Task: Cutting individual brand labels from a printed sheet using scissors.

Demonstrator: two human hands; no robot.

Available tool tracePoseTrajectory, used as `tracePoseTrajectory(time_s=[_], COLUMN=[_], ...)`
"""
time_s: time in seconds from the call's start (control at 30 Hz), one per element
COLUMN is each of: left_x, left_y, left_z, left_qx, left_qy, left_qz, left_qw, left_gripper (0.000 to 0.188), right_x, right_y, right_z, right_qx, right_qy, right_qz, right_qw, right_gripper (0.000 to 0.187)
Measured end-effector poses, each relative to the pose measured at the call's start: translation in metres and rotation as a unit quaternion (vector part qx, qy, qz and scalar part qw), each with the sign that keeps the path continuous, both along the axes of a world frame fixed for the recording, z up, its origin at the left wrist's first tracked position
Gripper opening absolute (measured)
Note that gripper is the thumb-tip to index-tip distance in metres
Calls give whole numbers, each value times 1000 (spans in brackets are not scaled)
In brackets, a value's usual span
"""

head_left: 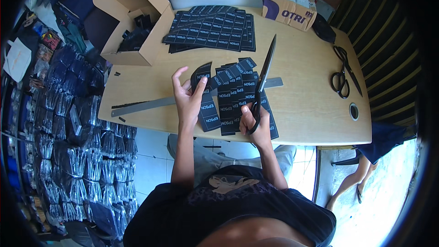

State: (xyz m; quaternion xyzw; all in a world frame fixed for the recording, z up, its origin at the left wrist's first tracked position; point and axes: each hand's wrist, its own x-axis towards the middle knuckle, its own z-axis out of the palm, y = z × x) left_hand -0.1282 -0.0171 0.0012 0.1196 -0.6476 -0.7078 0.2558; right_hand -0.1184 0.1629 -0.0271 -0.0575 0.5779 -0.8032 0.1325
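Note:
My left hand [186, 100] pinches a black strip of printed labels [208, 112] between thumb and fingers, its upper end curling above the thumb. In my right hand [258, 128] is a pair of black-handled scissors [268, 66]; the blades look close together and point away from me. Between the hands, several cut label strips [231, 110] lie overlapping near the table's front edge, one slanting across the top of the others. A long metal ruler [157, 104] runs under the strips and comes out on their right. The scissors are apart from the held strip.
A stack of uncut label sheets [206, 29] lies at the back. An open cardboard box [148, 57] with black items stands left of it, a closed carton [288, 9] at back right. Other scissors [340, 82] rest on the right. Another person's leg [350, 185] shows beyond the table.

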Motion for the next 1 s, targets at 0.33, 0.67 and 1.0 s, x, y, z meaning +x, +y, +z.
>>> tracePoseTrajectory(time_s=[0.33, 0.67, 1.0], left_x=[14, 12, 30], left_y=[-1, -41, -50], left_z=[8, -23, -40], left_qx=[-9, -60, -215], left_qy=[47, -52, -95], left_qz=[-78, -133, 57], left_qw=[996, 988, 970], left_gripper=[41, 56, 80], right_x=[6, 19, 50], right_y=[1, 9, 33], right_z=[-4, -6, -6], right_qx=[41, 56, 94], right_qy=[61, 108, 91], right_qz=[9, -4, 20], right_qw=[997, 993, 991], right_gripper=[23, 23, 23])
